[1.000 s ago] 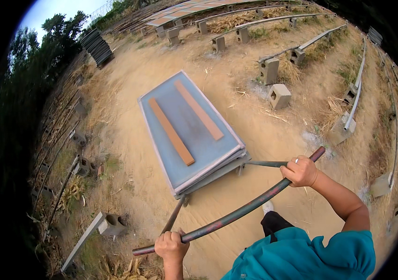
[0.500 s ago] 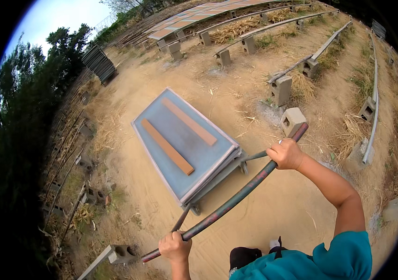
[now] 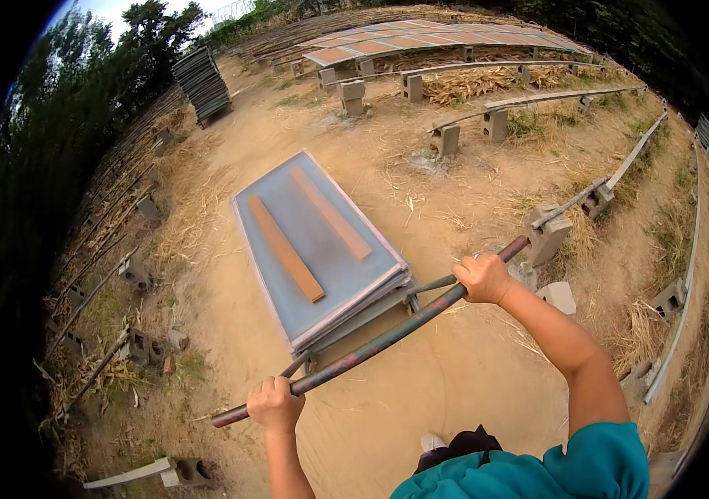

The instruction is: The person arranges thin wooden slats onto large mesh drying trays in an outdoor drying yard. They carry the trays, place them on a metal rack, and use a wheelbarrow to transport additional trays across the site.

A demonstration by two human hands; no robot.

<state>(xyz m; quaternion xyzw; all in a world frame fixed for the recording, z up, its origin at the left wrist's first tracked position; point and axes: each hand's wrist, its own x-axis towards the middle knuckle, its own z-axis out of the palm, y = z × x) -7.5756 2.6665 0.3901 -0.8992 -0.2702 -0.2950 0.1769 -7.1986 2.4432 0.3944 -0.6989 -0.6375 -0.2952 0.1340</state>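
My left hand (image 3: pixel 276 404) is wrapped round the left part of a long, slightly curved cart handle (image 3: pixel 371 349) with worn dark paint. Near the handle's right end, my right hand (image 3: pixel 483 279) grips the same bar. Two struts join the bar to a low cart (image 3: pixel 363 314) ahead of me. On the cart lies a stack of flat, pale-edged framed screens (image 3: pixel 321 249). Two orange-brown strips, a nearer one (image 3: pixel 286 249) and a farther one (image 3: pixel 329 212), rest lengthwise on the bluish top screen. The cart's wheels are mostly hidden.
Concrete blocks (image 3: pixel 446 140) carrying long poles line the right of the sandy path (image 3: pixel 246 150); similar blocks (image 3: pixel 134 273) and poles run along the left. Tilted panels (image 3: pixel 446 37) spread across the back. A tall stack of dark frames (image 3: pixel 200 83) stands at the far left, by trees.
The cart and handle have shifted left in view as I advance along the path. The dark stack and rear panels now sit farther right. Both hands keep their hold.
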